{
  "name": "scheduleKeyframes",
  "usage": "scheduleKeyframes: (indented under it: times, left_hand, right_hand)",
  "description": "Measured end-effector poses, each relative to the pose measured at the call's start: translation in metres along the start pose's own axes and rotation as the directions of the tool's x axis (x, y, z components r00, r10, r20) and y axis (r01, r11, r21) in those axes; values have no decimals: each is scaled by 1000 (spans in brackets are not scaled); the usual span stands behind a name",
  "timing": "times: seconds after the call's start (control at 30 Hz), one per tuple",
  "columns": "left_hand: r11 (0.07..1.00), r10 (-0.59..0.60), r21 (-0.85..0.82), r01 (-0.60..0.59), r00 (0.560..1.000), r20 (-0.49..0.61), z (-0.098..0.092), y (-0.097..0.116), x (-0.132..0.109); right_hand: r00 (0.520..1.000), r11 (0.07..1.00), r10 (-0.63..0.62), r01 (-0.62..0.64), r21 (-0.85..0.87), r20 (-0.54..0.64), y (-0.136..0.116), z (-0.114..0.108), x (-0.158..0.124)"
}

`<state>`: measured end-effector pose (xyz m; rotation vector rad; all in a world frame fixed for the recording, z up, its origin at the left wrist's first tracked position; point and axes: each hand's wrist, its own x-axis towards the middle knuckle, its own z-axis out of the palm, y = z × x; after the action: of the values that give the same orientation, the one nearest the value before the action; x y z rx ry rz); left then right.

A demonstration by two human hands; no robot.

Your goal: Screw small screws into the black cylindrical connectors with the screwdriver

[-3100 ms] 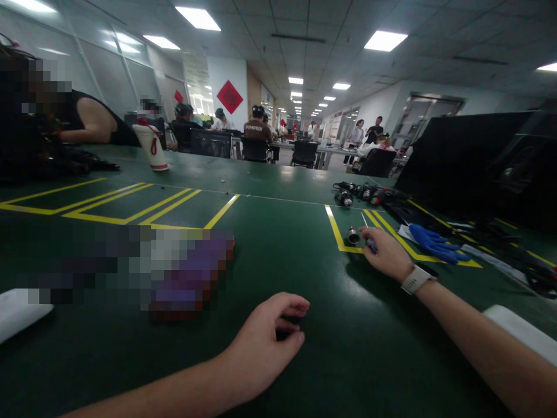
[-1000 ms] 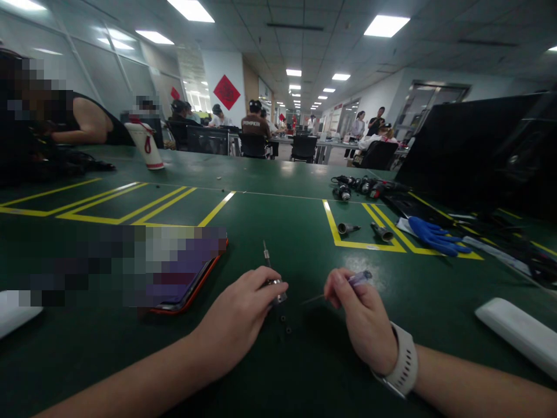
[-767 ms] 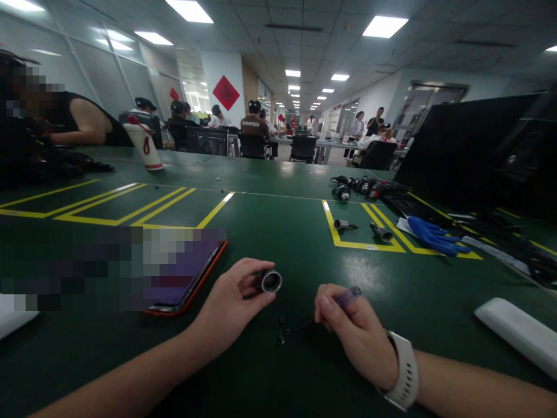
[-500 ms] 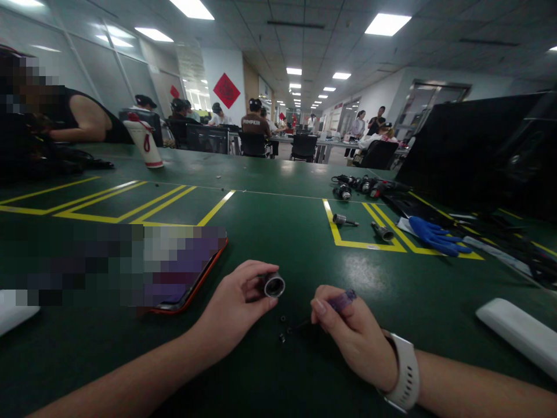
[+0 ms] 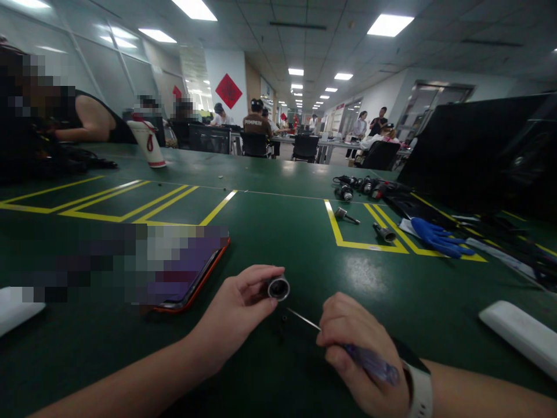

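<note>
Between thumb and fingers, my left hand [image 5: 243, 307] grips a short metal cylinder [image 5: 278, 288], its round open end turned toward me and to the right. My right hand [image 5: 354, 342] is closed around a screwdriver [image 5: 372, 364] with a see-through purple handle. The thin shaft points up and left, its tip just below and right of the cylinder, apart from it. Under my left fingertips, small dark parts [image 5: 284, 319] lie on the green table [image 5: 304, 383], partly in shadow.
A tablet-like device [image 5: 204, 281] in an orange-edged case lies left of my hands. Two metal parts with stems [image 5: 384, 232] rest by yellow tape at right, near a blue glove [image 5: 439, 235]. White objects [image 5: 517, 331] flank both sides. A monitor [image 5: 478, 151] stands right; a person [image 5: 91, 116] sits left.
My right hand has turned the screwdriver, so its shaft now points up toward the cylinder and the handle lies back across the palm. My left hand has barely moved.
</note>
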<state>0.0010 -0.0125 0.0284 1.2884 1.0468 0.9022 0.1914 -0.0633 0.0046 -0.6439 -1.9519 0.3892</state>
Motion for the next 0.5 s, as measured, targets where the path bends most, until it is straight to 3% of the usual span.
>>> scheduleKeyframes:
  times: [0.1,0.37,0.5]
  left_hand:
    - [1000,-22,1,23,1000,-20,0,0,0]
    - [998,-62,-15,62,996,-57,0,-2,1]
    - [997,-77,10,77,996,-49,0,-1,1]
  right_hand:
    - [1000,1000,12,-12,-2,17,-1,0,1]
    - [958,956,287,-288,58,18,0,1,9]
    - [942,939,329,-333,88,64,1,3,11]
